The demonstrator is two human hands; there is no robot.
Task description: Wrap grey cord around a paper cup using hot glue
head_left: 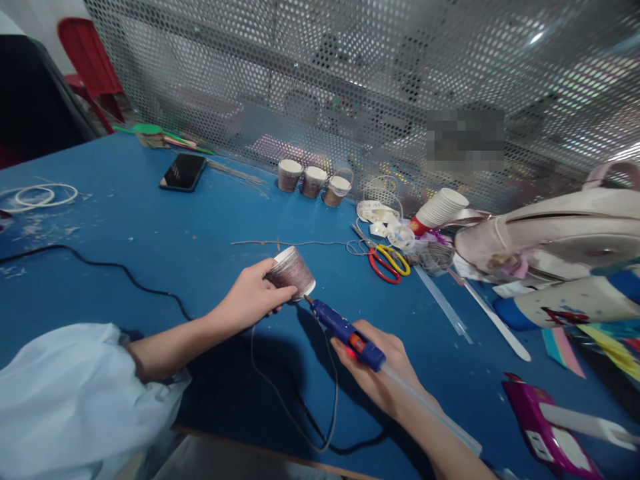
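Observation:
My left hand (257,297) grips a small paper cup (294,272) wound with brownish-grey string, tilted on its side above the table. In my right hand (383,367) is a blue hot glue gun (345,327) with a long clear glue stick out of its back end. Its nozzle meets or nearly meets the cup's white rim; I cannot tell whether they touch. A loose grey cord (260,373) loops below the cup. Three similar wrapped cups, among them one cup (313,183) in the middle, stand near the perforated panel.
Red and yellow scissors (387,262), a stack of paper cups (440,210) and clear glue sticks (445,303) lie to the right, before a pale bag (550,227). A phone (183,172) lies at the back left. A perforated metal panel (240,87) borders the blue table (125,227).

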